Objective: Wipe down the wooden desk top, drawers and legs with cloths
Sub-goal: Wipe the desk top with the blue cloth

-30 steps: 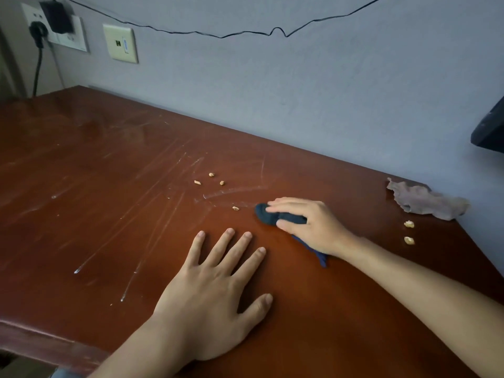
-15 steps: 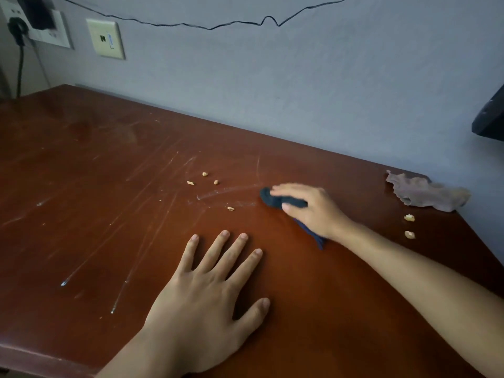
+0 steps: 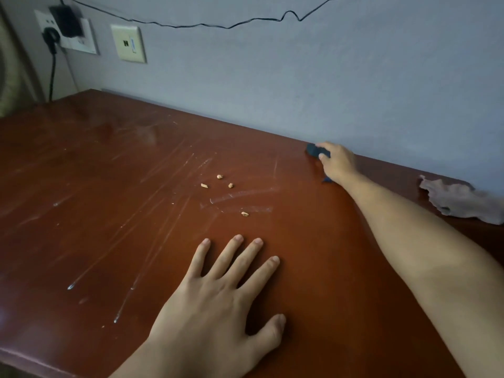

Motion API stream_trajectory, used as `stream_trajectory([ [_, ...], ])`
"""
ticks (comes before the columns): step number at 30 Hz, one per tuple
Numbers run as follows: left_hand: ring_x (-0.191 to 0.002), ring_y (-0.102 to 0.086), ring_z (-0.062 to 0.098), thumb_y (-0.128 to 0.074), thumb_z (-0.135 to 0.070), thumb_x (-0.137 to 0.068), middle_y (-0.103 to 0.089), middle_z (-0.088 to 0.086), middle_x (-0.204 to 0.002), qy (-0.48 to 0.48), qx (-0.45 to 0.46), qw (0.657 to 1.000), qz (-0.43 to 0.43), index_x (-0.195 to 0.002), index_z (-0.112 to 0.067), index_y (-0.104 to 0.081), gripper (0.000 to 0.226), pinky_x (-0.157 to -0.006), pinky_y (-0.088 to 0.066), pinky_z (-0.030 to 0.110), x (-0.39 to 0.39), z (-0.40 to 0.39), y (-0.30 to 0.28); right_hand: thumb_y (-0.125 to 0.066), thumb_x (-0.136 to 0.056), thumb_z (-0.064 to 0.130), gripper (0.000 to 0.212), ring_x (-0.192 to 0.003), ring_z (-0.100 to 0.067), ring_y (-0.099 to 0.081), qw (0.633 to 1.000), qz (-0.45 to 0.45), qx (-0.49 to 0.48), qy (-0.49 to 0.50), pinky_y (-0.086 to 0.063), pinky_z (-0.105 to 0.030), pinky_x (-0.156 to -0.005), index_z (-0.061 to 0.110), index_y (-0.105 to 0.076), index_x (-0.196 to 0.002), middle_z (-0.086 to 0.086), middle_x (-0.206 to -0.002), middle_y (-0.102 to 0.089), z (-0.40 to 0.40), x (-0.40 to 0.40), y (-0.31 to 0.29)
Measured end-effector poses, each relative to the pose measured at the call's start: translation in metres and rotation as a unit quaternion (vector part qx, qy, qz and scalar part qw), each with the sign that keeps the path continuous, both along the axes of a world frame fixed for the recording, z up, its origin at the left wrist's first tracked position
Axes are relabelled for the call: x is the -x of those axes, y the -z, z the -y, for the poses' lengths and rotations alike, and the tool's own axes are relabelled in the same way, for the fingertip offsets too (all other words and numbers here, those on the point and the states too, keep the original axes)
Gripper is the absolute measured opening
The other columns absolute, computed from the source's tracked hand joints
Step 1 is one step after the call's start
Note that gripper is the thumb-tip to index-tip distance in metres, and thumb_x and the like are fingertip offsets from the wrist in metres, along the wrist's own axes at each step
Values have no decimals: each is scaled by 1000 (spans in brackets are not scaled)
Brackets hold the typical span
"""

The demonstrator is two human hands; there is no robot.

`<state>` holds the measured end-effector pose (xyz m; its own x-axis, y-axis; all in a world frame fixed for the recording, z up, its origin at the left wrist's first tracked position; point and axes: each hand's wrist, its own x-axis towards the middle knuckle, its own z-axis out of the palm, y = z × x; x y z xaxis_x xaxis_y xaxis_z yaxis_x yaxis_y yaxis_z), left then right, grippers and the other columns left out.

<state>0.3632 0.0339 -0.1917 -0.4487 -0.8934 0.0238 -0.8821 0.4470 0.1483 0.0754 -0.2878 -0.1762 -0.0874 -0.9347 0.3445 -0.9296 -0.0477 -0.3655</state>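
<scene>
The reddish-brown wooden desk top fills the view, marked with pale streaks and smears. My right hand is stretched to the back edge by the wall and presses a dark blue cloth onto the wood, fingers curled over it; most of the cloth is hidden under the hand, with a corner showing by the wrist. My left hand lies flat on the desk near the front edge, fingers spread, holding nothing. Several small tan crumbs lie in the middle of the desk.
A crumpled brownish cloth lies at the back right against the grey wall. Wall sockets with a black plug and adapter sit at the upper left, and a thin black cable runs along the wall. The desk's front edge is at the lower left.
My right hand slid the blue cloth away from the middle of the desk to the back edge by the wall. My left hand stayed flat in place.
</scene>
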Motion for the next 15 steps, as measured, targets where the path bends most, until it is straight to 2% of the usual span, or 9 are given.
stream_trajectory([
  [4, -155, -24, 21, -28, -81, -96, -32, -6, -166, -7, -31, 1000, -2, -158, -42, -36, 75, -117, -13, 55, 2, -1, -6, -58, -103, 27, 31, -129, -21, -55, 995, 3, -24, -98, -39, -27, -102, 31, -68, -132, 3, -140, -62, -42, -10, -6],
  [5, -158, -12, 19, -23, -83, -95, -20, -9, -170, -9, -38, 999, -10, -160, -47, -26, 74, -120, -7, 54, 3, -2, -10, -61, -101, 27, 30, -126, -17, -56, 991, 10, -22, -130, -38, -23, -99, 31, -70, -130, 6, -137, -63, -61, -14, -6],
  [6, -158, 7, 15, -18, -84, -94, -1, -13, -172, -11, -20, 999, -22, -160, -53, -10, 73, -123, 4, 52, 4, -2, -12, -65, -100, 27, 29, -122, -11, -57, 986, 21, -23, -162, -37, -19, -98, 31, -72, -128, 10, -133, -64, -84, -18, -5],
  [8, -148, 38, 7, -9, -85, -92, 32, -20, -163, -19, -20, 999, -26, -154, -58, 18, 73, -121, 23, 50, 5, -4, -16, -71, -95, 27, 26, -114, 1, -59, 974, 45, -33, -221, -36, -9, -95, 32, -75, -121, 17, -123, -66, -133, -25, -6],
  [11, -143, 45, 5, -7, -85, -91, 38, -20, -160, -16, -29, 999, 3, -152, -57, 25, 74, -120, 26, 51, 7, -5, -20, -78, -89, 19, 26, -109, 7, -62, 960, 66, -43, -268, -41, -6, -95, 29, -79, -113, 19, -117, -69, -180, -22, -5],
  [15, -143, 45, 6, -6, -85, -92, 38, -19, -161, -10, -29, 999, 23, -153, -54, 26, 76, -120, 25, 51, 6, -6, -18, -78, -89, 16, 23, -108, -4, -66, 970, 40, -13, -240, -42, -12, -96, 25, -80, -110, 12, -115, -73, -147, -19, -3],
])
